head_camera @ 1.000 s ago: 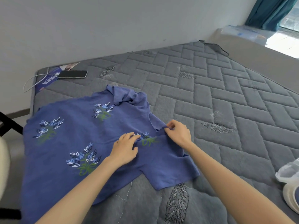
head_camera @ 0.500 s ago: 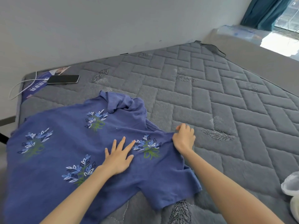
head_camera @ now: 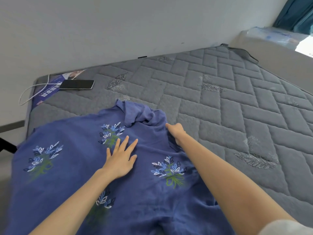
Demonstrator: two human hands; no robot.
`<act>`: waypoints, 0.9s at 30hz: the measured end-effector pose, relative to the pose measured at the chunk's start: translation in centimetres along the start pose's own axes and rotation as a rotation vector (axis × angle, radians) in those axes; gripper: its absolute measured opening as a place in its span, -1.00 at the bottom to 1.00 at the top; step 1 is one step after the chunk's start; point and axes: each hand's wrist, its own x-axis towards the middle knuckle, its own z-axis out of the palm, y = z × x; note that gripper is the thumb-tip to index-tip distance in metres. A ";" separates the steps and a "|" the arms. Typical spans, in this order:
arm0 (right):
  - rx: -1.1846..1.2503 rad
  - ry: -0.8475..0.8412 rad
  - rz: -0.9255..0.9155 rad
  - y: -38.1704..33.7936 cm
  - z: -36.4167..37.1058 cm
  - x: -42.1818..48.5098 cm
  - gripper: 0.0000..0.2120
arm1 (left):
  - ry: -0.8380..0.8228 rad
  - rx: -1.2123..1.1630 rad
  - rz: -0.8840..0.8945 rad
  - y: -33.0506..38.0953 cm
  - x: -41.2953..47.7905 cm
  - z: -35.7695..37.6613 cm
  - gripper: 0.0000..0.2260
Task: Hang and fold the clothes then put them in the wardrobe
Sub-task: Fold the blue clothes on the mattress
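A blue shirt (head_camera: 71, 160) with white and green leaf prints lies spread on the grey quilted mattress (head_camera: 220, 102). Its far sleeve is bunched up near the middle of the bed. My left hand (head_camera: 121, 158) lies flat on the shirt with fingers spread, pressing the cloth down. My right hand (head_camera: 176, 133) is at the shirt's right edge beside the bunched sleeve, fingers curled onto the cloth edge; whether they pinch it is hard to tell.
A black phone (head_camera: 77, 84) with a white cable (head_camera: 28, 92) lies on a blue leaflet (head_camera: 49, 92) at the mattress's far left corner. A white wall runs behind the bed. A teal curtain (head_camera: 294, 12) hangs at the top right.
My left hand opened from a pinch to a flat palm and slid farther up the shirt. My right hand moved along the shirt's edge toward the bunched sleeve. The camera came closer.
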 end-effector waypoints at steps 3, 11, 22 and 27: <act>0.064 -0.068 0.009 -1.3 0.6 1.4 -0.71 | -0.014 -0.017 -0.016 -0.6 1.3 -0.3 -0.50; 0.184 0.212 -0.239 -5.1 -0.5 4.2 -0.85 | -0.014 0.003 -0.060 -2.3 4.4 -0.2 -0.50; -0.216 0.449 -0.259 -4.6 1.4 5.0 -0.69 | -0.018 0.013 -0.146 -4.3 6.1 0.0 -0.37; -0.570 0.214 -0.791 -5.7 4.2 3.9 -0.66 | 0.036 0.005 -0.174 -5.4 6.9 -0.9 -0.39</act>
